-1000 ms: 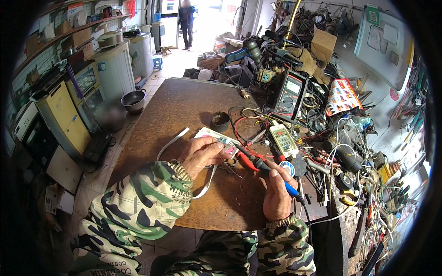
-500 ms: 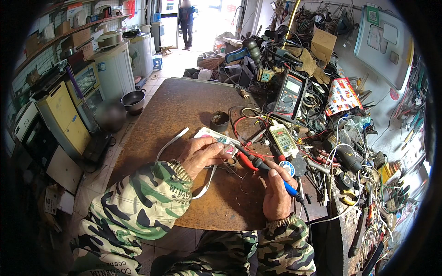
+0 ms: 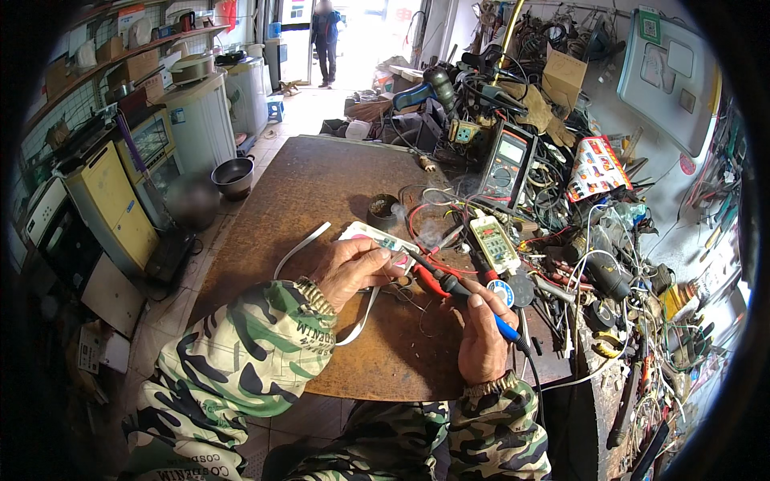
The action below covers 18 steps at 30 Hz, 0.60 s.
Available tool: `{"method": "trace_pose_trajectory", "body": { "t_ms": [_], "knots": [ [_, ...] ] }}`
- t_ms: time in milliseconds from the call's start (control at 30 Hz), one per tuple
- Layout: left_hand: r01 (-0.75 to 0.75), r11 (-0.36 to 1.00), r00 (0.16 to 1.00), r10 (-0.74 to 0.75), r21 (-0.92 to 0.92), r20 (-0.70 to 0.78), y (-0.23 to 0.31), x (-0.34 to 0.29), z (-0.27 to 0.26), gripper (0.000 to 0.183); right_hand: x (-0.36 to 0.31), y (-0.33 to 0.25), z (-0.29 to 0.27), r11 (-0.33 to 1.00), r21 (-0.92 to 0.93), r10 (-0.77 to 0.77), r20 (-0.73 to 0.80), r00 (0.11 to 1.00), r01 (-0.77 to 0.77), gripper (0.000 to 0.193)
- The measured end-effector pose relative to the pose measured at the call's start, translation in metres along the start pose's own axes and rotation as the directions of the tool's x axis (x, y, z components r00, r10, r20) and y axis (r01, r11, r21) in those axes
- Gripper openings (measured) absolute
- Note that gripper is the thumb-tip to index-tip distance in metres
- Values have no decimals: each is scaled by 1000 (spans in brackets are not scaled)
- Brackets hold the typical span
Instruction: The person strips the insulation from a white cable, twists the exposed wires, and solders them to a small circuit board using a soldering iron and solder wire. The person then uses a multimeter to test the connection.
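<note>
My right hand (image 3: pixel 484 341) grips a soldering iron (image 3: pixel 455 287) with a blue and black handle. Its tip points up and left to a white power strip (image 3: pixel 370 233) lying on the wooden table. Over the strip's near side, my left hand (image 3: pixel 353 271) is closed in a pinch on what looks like a thin wire, mostly hidden by the fingers. A pale flat cord (image 3: pixel 301 250) runs out past this hand. Thin smoke (image 3: pixel 431 234) hangs above the iron's tip. Red-handled pliers (image 3: pixel 430 280) lie beneath the iron.
A small dark round pot (image 3: pixel 382 211) stands beyond the strip. To the right lie a pale multimeter (image 3: pixel 496 244), a larger dark-framed meter (image 3: pixel 507 164) and heaps of cables and tools. A person (image 3: pixel 325 40) stands in the far doorway; appliances line the left wall.
Smoke has appeared above the iron's tip and drifts beside the dark pot. Both hands and the iron have stayed almost in place.
</note>
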<state>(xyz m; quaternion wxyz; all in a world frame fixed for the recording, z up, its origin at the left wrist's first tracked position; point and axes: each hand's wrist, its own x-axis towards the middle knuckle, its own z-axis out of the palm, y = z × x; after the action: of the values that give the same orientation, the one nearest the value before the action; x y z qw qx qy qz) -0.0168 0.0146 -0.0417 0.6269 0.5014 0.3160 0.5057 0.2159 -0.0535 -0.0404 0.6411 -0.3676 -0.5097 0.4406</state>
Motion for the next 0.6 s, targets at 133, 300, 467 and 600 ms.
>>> {"method": "trace_pose_trajectory", "body": {
  "t_ms": [133,300,467,600],
  "knots": [
    [0,1000,1000,0,-3,-4,0,0,2,32,-1,-1,1,1000,-14,-6,-11,1000,6,36],
    [2,1000,1000,-2,0,2,1,-1,1,31,-1,-3,2,1000,-12,-18,-2,1000,18,36],
    [1,1000,1000,-1,-7,-6,2,-1,3,30,0,2,0,999,33,5,-6,1000,-4,36],
    [2,1000,1000,-2,-12,2,0,1,3,30,-1,0,2,999,37,-6,-16,1000,7,36]
  ]
}}
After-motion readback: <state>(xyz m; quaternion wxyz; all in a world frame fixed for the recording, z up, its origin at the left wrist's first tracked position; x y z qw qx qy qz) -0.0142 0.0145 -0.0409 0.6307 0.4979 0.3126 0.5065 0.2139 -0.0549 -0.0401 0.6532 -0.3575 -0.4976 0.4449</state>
